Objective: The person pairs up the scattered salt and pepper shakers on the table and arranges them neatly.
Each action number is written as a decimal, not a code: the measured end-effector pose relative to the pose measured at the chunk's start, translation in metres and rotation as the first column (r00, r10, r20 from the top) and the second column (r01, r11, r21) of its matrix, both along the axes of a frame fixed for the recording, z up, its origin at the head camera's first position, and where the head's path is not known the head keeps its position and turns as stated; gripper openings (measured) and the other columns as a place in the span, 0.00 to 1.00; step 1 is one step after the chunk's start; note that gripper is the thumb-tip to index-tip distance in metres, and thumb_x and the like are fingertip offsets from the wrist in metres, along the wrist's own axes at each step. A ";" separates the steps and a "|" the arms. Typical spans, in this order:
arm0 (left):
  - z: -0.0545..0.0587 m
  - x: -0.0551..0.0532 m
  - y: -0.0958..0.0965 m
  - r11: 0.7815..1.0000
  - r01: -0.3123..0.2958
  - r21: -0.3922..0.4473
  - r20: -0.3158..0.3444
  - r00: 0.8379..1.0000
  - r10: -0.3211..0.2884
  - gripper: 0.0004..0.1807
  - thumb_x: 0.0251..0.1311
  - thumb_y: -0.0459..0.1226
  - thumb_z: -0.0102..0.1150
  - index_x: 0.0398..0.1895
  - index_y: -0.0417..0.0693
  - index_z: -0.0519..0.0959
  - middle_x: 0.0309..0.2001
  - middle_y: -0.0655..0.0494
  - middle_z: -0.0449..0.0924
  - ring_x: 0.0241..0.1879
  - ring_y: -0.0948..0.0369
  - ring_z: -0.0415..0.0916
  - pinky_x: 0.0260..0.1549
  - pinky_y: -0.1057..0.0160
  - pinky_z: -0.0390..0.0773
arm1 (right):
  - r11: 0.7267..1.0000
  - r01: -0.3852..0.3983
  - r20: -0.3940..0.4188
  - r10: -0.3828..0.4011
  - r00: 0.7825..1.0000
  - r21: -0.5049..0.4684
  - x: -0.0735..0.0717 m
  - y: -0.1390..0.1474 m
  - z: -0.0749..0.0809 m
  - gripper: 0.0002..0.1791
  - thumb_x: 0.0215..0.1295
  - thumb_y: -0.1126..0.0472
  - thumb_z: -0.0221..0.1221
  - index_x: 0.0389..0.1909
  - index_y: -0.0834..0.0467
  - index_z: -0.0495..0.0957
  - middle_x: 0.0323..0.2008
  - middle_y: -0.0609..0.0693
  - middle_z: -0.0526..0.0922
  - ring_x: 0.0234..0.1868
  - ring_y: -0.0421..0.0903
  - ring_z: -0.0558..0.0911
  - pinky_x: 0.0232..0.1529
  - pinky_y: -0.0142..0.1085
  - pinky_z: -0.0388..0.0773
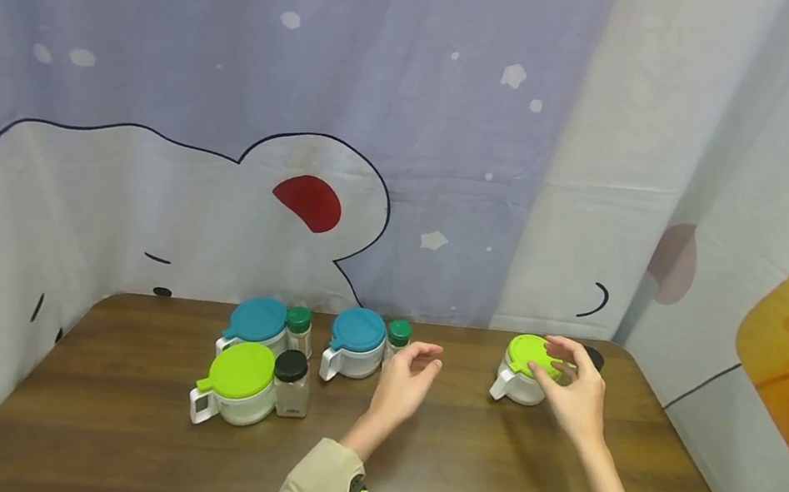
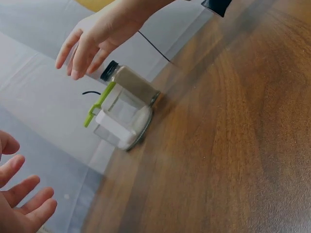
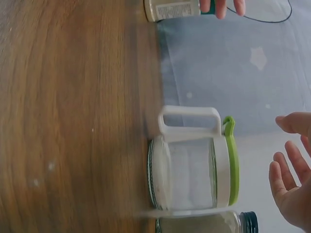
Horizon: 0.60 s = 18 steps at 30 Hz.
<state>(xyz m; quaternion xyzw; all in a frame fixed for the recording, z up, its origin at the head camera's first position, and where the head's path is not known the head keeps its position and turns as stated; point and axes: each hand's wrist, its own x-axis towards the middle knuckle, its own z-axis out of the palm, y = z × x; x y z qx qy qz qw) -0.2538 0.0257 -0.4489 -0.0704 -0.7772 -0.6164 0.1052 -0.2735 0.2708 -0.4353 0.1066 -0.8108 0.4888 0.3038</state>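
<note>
On the right of the table a glass seasoning jar with a lime-green lid and white handle (image 1: 520, 388) (image 3: 192, 170) stands beside a black-capped shaker bottle (image 2: 133, 85), partly hidden in the head view. My right hand (image 1: 576, 396) hovers over that jar, fingers loosely bent and apart from the lid, holding nothing. Near the middle, my left hand (image 1: 400, 390) is raised in front of a green-capped shaker bottle (image 1: 399, 332). Its fingers (image 2: 34, 199) are spread with nothing between them. A blue-lidded jar (image 1: 357, 342) stands just left of that bottle.
Further left stand another blue-lidded jar (image 1: 258, 321), a second green-capped bottle (image 1: 298, 329), a lime-lidded jar (image 1: 241, 380) and a black-capped bottle (image 1: 291, 387), close together. A patterned curtain (image 1: 452, 162) hangs behind the wooden table (image 1: 109, 441).
</note>
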 end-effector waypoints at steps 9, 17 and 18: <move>-0.006 -0.005 0.009 0.999 0.030 -0.025 0.019 0.999 -0.030 0.14 0.62 0.35 0.56 0.50 0.42 0.80 0.51 0.45 0.82 0.48 0.54 0.82 0.48 0.61 0.81 | 0.999 0.036 -0.055 -0.034 0.998 0.029 0.000 0.010 -0.001 0.23 0.47 0.75 0.69 0.47 0.67 0.78 0.40 0.55 0.84 0.42 0.29 0.78 0.44 0.20 0.75; -0.005 -0.005 0.017 0.999 0.031 -0.023 0.026 0.999 -0.031 0.18 0.62 0.36 0.56 0.54 0.41 0.78 0.54 0.46 0.81 0.51 0.50 0.81 0.50 0.58 0.81 | 0.995 0.101 -0.058 -0.101 0.993 0.005 -0.003 0.017 -0.001 0.24 0.45 0.75 0.70 0.47 0.67 0.78 0.41 0.64 0.83 0.44 0.25 0.75 0.50 0.17 0.71; -0.004 -0.005 0.017 0.999 0.031 -0.018 0.027 0.999 -0.030 0.18 0.61 0.36 0.56 0.55 0.42 0.77 0.54 0.45 0.81 0.51 0.49 0.81 0.50 0.57 0.81 | 0.993 0.116 -0.061 -0.115 0.991 0.014 -0.004 0.019 -0.001 0.24 0.45 0.74 0.71 0.47 0.66 0.78 0.41 0.63 0.83 0.44 0.26 0.74 0.50 0.17 0.70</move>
